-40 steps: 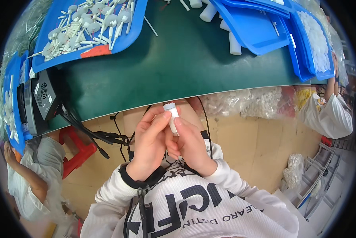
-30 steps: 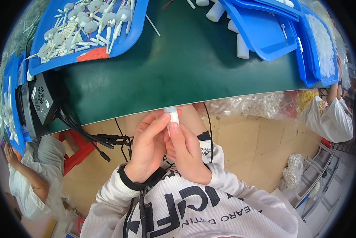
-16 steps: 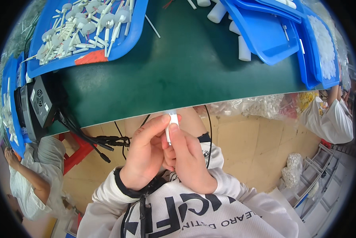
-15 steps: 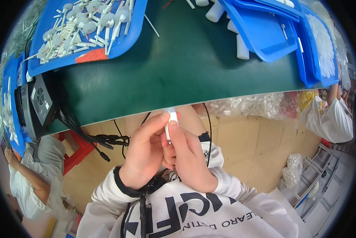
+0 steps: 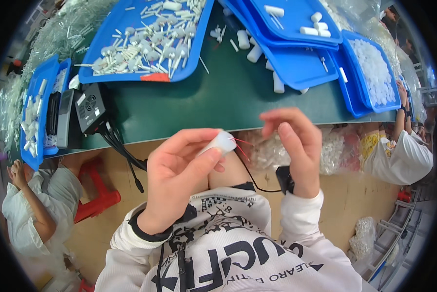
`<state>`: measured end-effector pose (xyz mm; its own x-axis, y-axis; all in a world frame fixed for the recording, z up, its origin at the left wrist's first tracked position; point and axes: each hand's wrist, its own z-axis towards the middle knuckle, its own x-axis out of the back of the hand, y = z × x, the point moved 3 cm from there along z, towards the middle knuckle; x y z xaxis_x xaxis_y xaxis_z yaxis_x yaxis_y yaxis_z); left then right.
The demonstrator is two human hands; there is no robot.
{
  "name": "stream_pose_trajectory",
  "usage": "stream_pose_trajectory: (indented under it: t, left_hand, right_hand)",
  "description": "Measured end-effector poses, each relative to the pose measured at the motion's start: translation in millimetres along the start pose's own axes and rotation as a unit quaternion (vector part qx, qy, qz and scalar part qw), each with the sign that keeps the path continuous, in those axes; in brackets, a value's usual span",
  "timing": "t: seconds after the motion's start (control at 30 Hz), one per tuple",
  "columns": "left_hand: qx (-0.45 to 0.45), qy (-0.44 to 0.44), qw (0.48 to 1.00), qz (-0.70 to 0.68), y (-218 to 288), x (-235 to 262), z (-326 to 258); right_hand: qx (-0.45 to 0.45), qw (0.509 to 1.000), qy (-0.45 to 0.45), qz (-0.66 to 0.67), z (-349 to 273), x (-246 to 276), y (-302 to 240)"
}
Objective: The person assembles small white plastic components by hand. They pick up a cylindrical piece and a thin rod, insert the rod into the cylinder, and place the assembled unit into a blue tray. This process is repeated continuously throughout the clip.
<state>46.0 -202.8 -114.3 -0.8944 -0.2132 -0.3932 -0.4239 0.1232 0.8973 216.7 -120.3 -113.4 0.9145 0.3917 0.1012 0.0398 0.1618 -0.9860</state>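
Observation:
My left hand (image 5: 172, 170) pinches a short white plastic cylinder (image 5: 224, 142) between thumb and fingers, just off the table's near edge. Thin red wires (image 5: 242, 144) stick out of the cylinder's right end. Apart from it, to the right, my right hand (image 5: 300, 148) is raised with thumb and fingers spread and nothing visible between them. Part of the cylinder is covered by the left thumb and fingers.
On the green table (image 5: 213, 107) lies a blue tray (image 5: 94, 63) of white sticks and discs. Blue trays (image 5: 296, 73) and loose white cylinders (image 5: 254, 53) sit far right. A black device (image 5: 93, 107) with cables stands left. People work at both sides.
Both hands were together on a slim white piece. Now they are apart: the right hand has moved right and opened, while the left holds the cylinder with red wires. The view has shifted.

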Motion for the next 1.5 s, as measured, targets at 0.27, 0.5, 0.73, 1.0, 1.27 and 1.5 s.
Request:
stream_pose_trajectory:
  t: [0.27,0.5,0.73,1.0,1.27,1.5]
  left_hand:
    - [-0.195,-0.008,0.972,0.127,48,-7,63]
    - [-0.284,-0.007,0.942,0.177,71,9,105]
    - [-0.401,-0.056,0.880,0.247,70,18,107]
    - [-0.406,-0.078,0.845,0.338,76,13,99]
    - [-0.448,-0.079,0.853,0.256,117,2,115]
    - [-0.521,-0.076,0.804,0.276,126,15,141]
  right_hand:
    - [0.095,0.980,-0.162,0.071,84,-10,-35]
    - [0.055,0.975,-0.173,0.128,134,-18,-38]
    - [0.140,0.981,-0.093,0.101,112,-24,-28]
    - [0.113,0.985,0.000,0.130,75,-29,-24]
    - [0.172,0.964,-0.120,0.163,132,-26,-67]
    - [0.288,0.942,-0.118,0.128,168,-31,-55]
